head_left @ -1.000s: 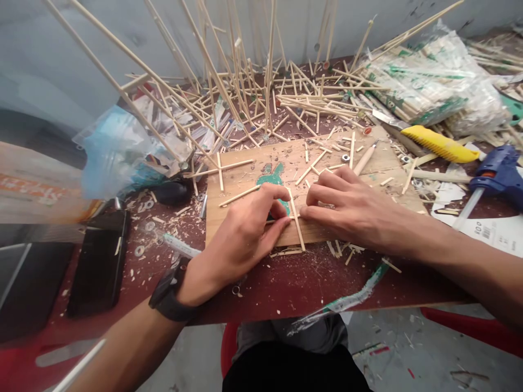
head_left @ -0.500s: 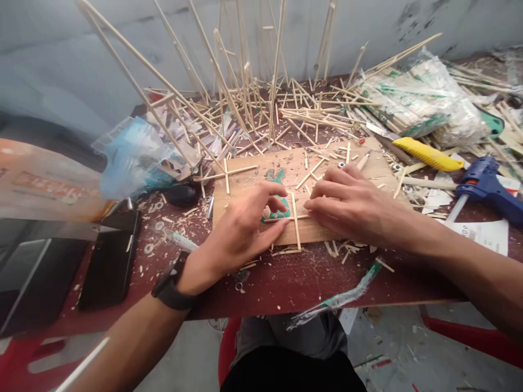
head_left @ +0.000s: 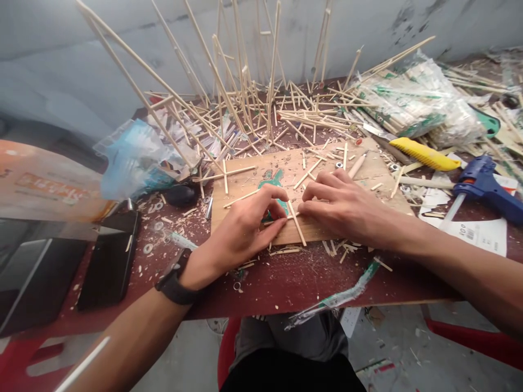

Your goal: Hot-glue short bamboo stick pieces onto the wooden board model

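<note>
Two bare hands are working over the wooden board (head_left: 220, 218) in the middle of the frame. The left hand (head_left: 247, 224), left of center, is pinching a thin crosswise stick between thumb and curled fingers. The right hand (head_left: 347, 209), just right of center, is curling its fingers narrowly at that stick's right end; whether they are gripping it, one cannot tell. The crossed sticks (head_left: 297, 224) are lying between the hands, near the board's front edge, the longer-looking piece slanting across the other. A green patch (head_left: 277, 179) is showing on the board behind the left hand. Toward the right side, a yellow knife (head_left: 425, 154) and a blue glue gun (head_left: 482, 182) are resting among scraps. A black phone (head_left: 108, 261) is lying at the lower left, and tall sticks (head_left: 215, 71) are standing at the top.
</note>
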Available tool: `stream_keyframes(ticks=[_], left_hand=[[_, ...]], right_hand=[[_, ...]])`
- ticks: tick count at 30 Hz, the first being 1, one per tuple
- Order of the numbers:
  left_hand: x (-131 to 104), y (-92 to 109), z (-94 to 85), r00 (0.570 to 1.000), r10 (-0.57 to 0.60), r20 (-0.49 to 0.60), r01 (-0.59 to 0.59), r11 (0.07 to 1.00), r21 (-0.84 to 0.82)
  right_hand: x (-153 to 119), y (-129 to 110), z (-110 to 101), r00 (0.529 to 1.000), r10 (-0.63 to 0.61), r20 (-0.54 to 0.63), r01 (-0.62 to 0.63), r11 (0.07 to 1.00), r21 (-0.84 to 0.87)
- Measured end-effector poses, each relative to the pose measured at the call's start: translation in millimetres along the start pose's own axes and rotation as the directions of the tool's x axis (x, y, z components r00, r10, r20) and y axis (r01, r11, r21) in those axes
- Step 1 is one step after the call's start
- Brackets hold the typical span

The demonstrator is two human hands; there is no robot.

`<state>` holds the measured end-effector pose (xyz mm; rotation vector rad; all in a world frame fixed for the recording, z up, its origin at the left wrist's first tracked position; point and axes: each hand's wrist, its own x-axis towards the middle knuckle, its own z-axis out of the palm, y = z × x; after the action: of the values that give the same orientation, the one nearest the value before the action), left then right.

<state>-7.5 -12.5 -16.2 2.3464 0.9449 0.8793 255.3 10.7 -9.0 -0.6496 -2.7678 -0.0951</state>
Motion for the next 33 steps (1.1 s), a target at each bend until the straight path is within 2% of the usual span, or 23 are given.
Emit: stream_keyframes(ticks=[4,9,18,33], left_hand=[[-1.0,-0.7,1.9,1.0,-0.019,-0.009,0.019,1.0,-0.018],[0.7,1.3,6.2,1.0,-0.011,-0.018,0.011,1.0,-0.02],[2.6,3.5,7.4,1.0,-0.014,-0.024,0.015,0.998,0.057],[2.5,3.6,10.8,0.998,-0.044,-0.041,0.045,0.999,0.024]], right_hand=[[0.3,0.7,0.3,1.0,-0.003,0.024,0.003,1.0,0.0],[-0.4,0.4,0.8,1.0,-0.014,-0.017,0.014,1.0,-0.012],[-1.5,1.3,-4.0,0.998,-0.043,0.036,0.044,0.999,-0.021],[0.0,2.6,-2.1,0.995,-0.032,0.091,0.022,0.995,0.101]])
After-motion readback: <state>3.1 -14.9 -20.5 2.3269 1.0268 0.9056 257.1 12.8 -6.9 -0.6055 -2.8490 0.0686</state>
